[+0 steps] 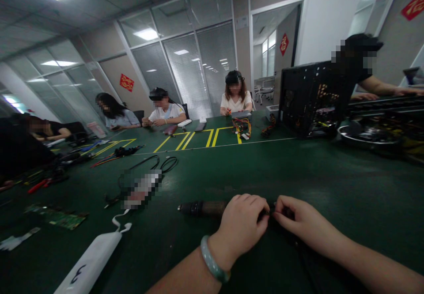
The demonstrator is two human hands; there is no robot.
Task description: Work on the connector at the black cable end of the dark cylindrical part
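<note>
Two bare hands are working close together in the head view, both low over the green table [198, 183]. The left hand [243, 221], the one with the pale green bangle [212, 258], is curled over the back end of a dark cylindrical tool [205, 208], which lies sideways with its metal tip pointing left. Looks like a closed grip, thumb and fingers coming together near the end. Right hand [298, 216] is just beside it, thumb and forefinger pinching a thin dark piece [272, 206] at that same end; too blurry to say exactly what it is, tbh. Off to the left there's a white bar marked "3" [89, 263], with a green circuit board [58, 216] beyond it. Further back on the right sits a black computer case [309, 99], and several people are seated across the table.
</note>
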